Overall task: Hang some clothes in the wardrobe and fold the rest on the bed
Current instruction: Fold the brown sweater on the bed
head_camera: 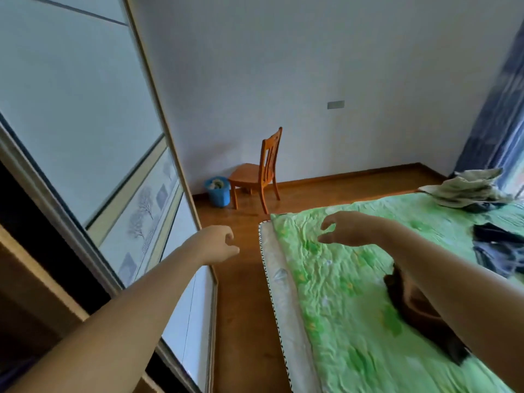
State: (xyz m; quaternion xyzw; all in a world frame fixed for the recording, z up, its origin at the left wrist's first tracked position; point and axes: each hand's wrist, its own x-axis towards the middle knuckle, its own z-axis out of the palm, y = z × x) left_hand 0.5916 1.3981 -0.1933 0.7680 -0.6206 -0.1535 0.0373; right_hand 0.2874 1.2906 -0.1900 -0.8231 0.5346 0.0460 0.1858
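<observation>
Green sheet covered the bed, over which the right hand hovered, fingers spread and curved, holding nothing. The left hand, loosely curled and empty, hung beside the wardrobe door. A dark garment lay under the right forearm, its length running back toward the person; blue clothes and a pale pile lay farther right. All the clothing lay rightward of both hands, the right one nearer.
</observation>
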